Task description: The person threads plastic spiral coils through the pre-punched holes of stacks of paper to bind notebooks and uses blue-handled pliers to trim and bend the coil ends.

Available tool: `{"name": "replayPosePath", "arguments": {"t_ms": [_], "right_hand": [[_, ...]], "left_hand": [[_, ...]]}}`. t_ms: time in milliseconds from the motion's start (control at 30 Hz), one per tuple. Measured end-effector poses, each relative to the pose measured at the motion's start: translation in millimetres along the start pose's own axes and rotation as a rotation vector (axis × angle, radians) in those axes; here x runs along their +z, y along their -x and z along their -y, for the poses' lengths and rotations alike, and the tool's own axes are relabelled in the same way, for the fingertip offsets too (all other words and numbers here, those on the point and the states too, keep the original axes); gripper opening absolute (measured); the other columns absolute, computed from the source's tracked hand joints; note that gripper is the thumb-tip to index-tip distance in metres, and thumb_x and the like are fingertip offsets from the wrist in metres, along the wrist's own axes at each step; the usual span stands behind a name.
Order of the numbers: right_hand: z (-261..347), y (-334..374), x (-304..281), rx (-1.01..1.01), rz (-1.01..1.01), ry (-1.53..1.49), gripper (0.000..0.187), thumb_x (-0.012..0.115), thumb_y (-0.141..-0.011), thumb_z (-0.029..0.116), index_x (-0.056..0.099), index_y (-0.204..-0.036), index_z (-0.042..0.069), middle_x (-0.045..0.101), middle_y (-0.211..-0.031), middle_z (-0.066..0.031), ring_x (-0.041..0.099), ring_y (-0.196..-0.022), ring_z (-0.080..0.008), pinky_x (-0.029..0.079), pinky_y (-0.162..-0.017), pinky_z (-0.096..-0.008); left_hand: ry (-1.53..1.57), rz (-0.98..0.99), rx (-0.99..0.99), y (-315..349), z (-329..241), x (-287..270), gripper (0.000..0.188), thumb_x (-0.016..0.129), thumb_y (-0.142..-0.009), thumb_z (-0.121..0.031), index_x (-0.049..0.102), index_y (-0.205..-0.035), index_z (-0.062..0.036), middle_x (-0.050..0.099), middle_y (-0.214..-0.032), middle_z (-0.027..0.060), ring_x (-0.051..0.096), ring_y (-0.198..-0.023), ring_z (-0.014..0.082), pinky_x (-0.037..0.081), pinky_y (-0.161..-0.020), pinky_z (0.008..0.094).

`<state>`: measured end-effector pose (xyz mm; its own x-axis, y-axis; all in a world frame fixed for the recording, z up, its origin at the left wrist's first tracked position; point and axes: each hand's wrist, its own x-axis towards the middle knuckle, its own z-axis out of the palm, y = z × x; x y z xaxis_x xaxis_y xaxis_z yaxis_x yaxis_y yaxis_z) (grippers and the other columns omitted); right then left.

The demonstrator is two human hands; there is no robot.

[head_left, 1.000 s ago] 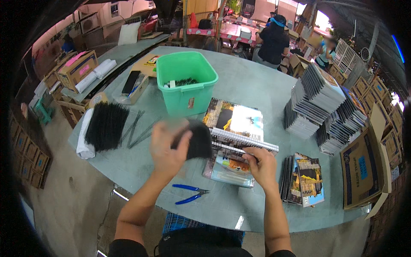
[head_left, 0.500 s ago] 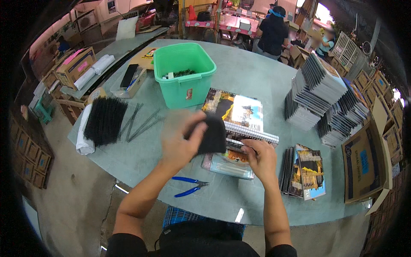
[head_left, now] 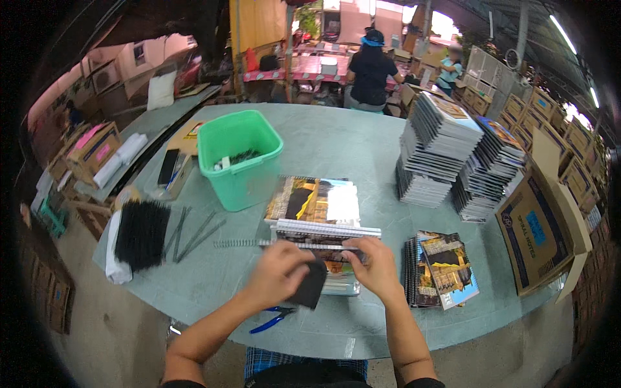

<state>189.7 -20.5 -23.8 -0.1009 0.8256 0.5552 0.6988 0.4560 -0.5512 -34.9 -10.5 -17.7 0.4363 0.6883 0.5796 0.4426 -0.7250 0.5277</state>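
Note:
A spiral notebook (head_left: pixel 310 238) lies with its bound edge toward me, and a dark wire coil (head_left: pixel 234 244) sticks out past the left end of that edge. My left hand (head_left: pixel 277 270) is closed on a flat black pad (head_left: pixel 309 284), close below the coil; its fingers are slightly blurred. At the right end of the edge, my right hand (head_left: pixel 372 264) pinches the notebook between thumb and fingers. Beneath it are more notebooks (head_left: pixel 339 284), partly hidden by my hands. Blue-handled cutters (head_left: pixel 268 321) lie nearest my left wrist, partly covered by the pad.
A green bin (head_left: pixel 242 171) with dark coils inside stands behind. Black coils (head_left: pixel 142 234) are bunched at left, with several loose ones beside. Tall notebook stacks (head_left: pixel 433 152), a smaller pile (head_left: pixel 443 268) and an open carton (head_left: pixel 540 226) occupy the right. A co-worker (head_left: pixel 372 71) stands beyond.
My left hand and the black pad have come down toward me. The coil now shows sticking out left of the notebook edge. My view has tipped up slightly.

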Motion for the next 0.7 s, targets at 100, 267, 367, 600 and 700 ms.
{"name": "replayPosePath", "arguments": {"t_ms": [100, 267, 367, 600, 700], "right_hand": [[-33.3, 6.9, 8.0, 0.313, 0.068, -0.620, 0.018, 0.072, -0.077, 0.012, 0.067, -0.091, 0.003, 0.067, -0.088, -0.0070, 0.061, -0.080, -0.0140, 0.047, -0.072, -0.0266], [-35.3, 21.1, 36.6, 0.402, -0.133, -0.923, 0.019, 0.070, -0.081, 0.009, 0.066, -0.096, 0.000, 0.065, -0.089, -0.0037, 0.058, -0.081, -0.0090, 0.046, -0.074, -0.0231], [-33.1, 23.3, 31.8, 0.388, -0.128, -0.940, 0.016, 0.068, -0.082, 0.007, 0.066, -0.096, -0.001, 0.065, -0.090, -0.0043, 0.058, -0.083, -0.0090, 0.046, -0.074, -0.0226], [-36.9, 24.9, 29.3, 0.360, -0.048, -0.977, 0.039, 0.049, -0.094, 0.032, 0.064, -0.101, -0.003, 0.065, -0.094, -0.0066, 0.058, -0.087, -0.0118, 0.043, -0.081, -0.0262], [-34.2, 24.7, 31.5, 0.369, -0.054, -1.048, 0.045, 0.043, -0.096, 0.035, 0.064, -0.103, -0.004, 0.065, -0.097, -0.0077, 0.057, -0.091, -0.0137, 0.042, -0.085, -0.0280]], "left_hand": [[-0.001, -0.615, -0.214, -31.3, -11.8, -9.4, 0.025, 0.070, -0.068, -0.006, 0.066, -0.093, -0.0095, 0.056, -0.086, 0.0108, 0.057, -0.086, 0.0286, 0.047, -0.077, 0.0369], [-0.036, 0.012, 0.016, -15.5, -5.1, 16.3, 0.019, 0.067, -0.071, -0.004, 0.066, -0.090, -0.0078, 0.056, -0.086, 0.0096, 0.056, -0.084, 0.0273, 0.047, -0.073, 0.0370], [-0.025, -0.627, -0.130, -43.2, -30.3, 6.7, 0.019, 0.068, -0.070, -0.006, 0.066, -0.089, -0.0090, 0.056, -0.086, 0.0088, 0.056, -0.088, 0.0279, 0.048, -0.074, 0.0367], [-0.036, -0.346, 0.025, -44.9, -26.0, 17.9, 0.026, 0.066, -0.070, -0.003, 0.064, -0.095, -0.0092, 0.056, -0.088, 0.0095, 0.056, -0.085, 0.0283, 0.047, -0.075, 0.0368], [-0.096, -0.165, 0.013, -33.3, -27.2, 37.6, 0.023, 0.067, -0.069, -0.002, 0.064, -0.091, -0.0078, 0.056, -0.086, 0.0090, 0.057, -0.083, 0.0276, 0.046, -0.075, 0.0367]]}}
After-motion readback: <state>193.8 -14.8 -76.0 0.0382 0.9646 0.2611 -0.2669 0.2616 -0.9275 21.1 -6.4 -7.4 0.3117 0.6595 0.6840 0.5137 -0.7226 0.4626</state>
